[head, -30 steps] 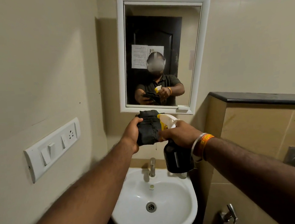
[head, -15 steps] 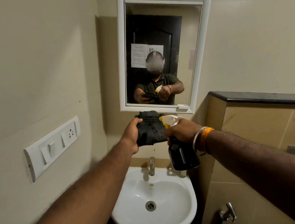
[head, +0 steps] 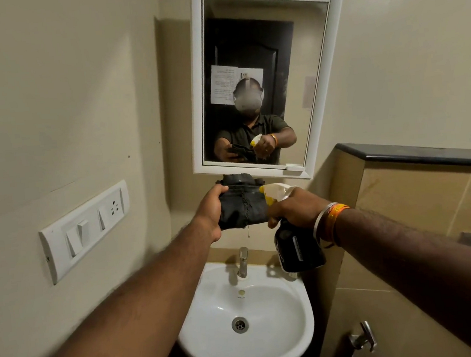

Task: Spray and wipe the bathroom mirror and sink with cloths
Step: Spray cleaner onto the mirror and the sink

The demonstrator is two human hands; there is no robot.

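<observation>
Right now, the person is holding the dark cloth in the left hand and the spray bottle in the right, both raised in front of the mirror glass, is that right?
Not quite. The head view shows the dark cloth in the left hand and the spray bottle in the right hand, but both sit below the mirror, above the sink.

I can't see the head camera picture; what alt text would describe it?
A person's left hand holds a dark cloth while the right hand grips a spray bottle, nozzle aimed at the cloth, above a white sink and below a white-framed mirror.
</observation>
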